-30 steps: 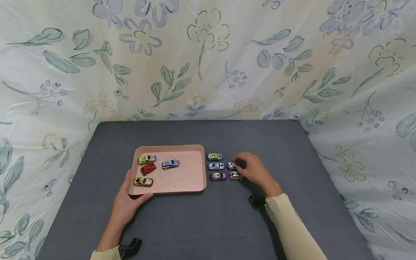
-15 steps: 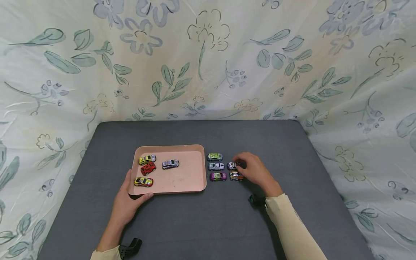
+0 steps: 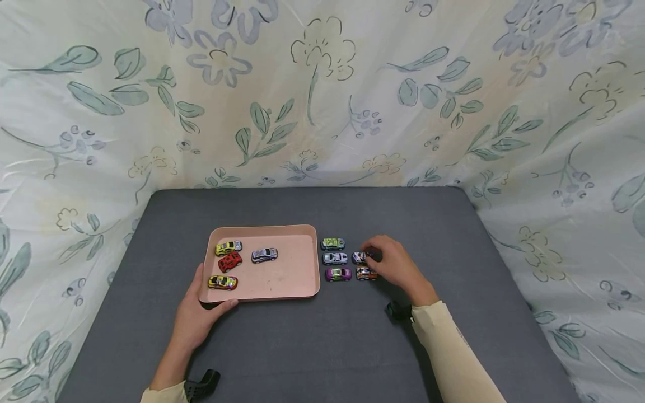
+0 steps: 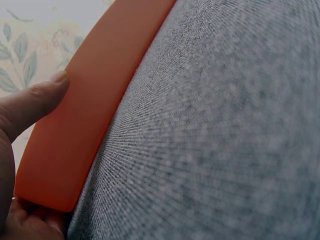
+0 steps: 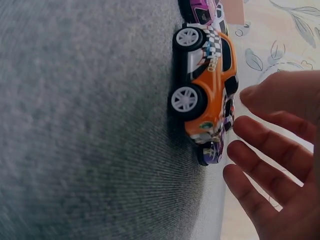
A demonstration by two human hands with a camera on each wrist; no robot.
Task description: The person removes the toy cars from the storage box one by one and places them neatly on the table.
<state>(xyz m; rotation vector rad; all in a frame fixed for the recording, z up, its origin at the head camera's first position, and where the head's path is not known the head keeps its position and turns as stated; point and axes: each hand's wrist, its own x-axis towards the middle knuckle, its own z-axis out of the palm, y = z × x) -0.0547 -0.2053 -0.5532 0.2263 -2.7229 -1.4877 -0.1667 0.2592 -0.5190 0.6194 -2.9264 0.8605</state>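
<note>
Head view: left hand [image 3: 195, 314], grip curled on tray [image 3: 294, 268] corner; four cars [image 3: 264, 255] inside; three cars [image 3: 335, 258] just beside; white car [image 3: 358, 257], orange car [image 3: 366, 273]; right hand [image 3: 397, 264], grip loosely bent at white car, hold unclear. Advisable: tray steady, one car pinched by its sides.

At least 9 cars [image 3: 264, 255], 1 tray [image 3: 287, 280], 1 table [image 3: 312, 347].

My left hand [image 3: 198, 312] grips, thumb [image 4: 42, 99] parted from the fingers [image 4: 37, 222]; my right hand [image 3: 395, 262] angles inward, its lower fingers [image 5: 267, 146] bent and slightly spread, forearm [image 3: 453, 347] outstretched
</note>
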